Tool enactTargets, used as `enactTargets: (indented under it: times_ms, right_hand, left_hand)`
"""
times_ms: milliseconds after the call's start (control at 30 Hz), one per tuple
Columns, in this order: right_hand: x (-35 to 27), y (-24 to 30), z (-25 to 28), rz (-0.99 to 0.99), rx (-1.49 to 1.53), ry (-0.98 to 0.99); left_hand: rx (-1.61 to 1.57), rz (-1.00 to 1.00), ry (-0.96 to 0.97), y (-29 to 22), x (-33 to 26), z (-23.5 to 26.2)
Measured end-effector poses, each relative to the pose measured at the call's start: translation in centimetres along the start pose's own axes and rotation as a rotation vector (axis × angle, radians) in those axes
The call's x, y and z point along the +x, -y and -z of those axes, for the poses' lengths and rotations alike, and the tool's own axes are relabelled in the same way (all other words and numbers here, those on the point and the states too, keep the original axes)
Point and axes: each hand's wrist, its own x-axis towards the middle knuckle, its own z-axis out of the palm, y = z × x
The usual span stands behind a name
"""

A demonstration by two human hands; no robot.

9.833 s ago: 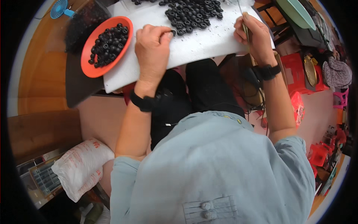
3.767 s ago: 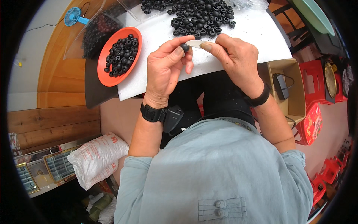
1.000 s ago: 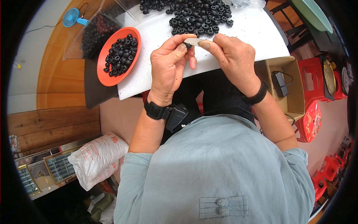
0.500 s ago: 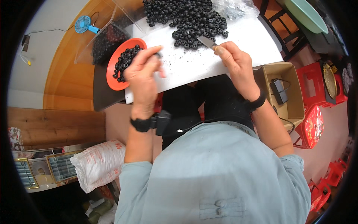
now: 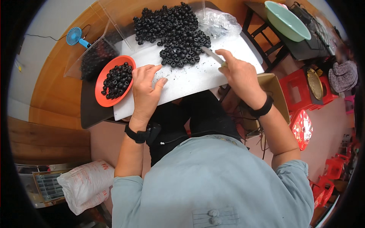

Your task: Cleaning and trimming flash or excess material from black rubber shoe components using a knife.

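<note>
My left hand is over the white board, right beside an orange-red oval bowl. Its thumb and fingers are apart, and I see nothing between them. Small round black pieces with holes fill much of the bowl. A small knife is gripped in my right hand, its blade pointing up and left at the edge of a large heap of the same black pieces. Black crumbs dot the board between my hands.
A clear bin of black pieces stands behind the bowl, near a blue fan. A crumpled clear plastic bag lies right of the heap. A cardboard box and red stools stand to the right.
My head view has shifted to the right. My left hand, blurred before beside the bowl, now rests lower with thumb and fingers parted. The knife stays in my right hand near the heap.
</note>
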Motion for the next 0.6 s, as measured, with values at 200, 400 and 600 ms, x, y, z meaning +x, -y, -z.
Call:
enactTargets:
  times_ms: [200, 400, 600]
  right_hand:
    - [4.2, -2.7, 0.0, -0.060, -0.223, 0.077]
    - [7.3, -2.2, -2.6, -0.135, -0.331, 0.207]
    - [8.1, 0.1, -3.7, -0.149, -0.206, 0.260]
  left_hand:
    - [0.258, 0.016, 0.045, 0.5, 0.6, -2.2]
    - [0.342, 0.130, 0.076, 0.8, 0.3, -3.4]
    - [0.307, 0.114, 0.024, 0.7, 0.1, -3.4]
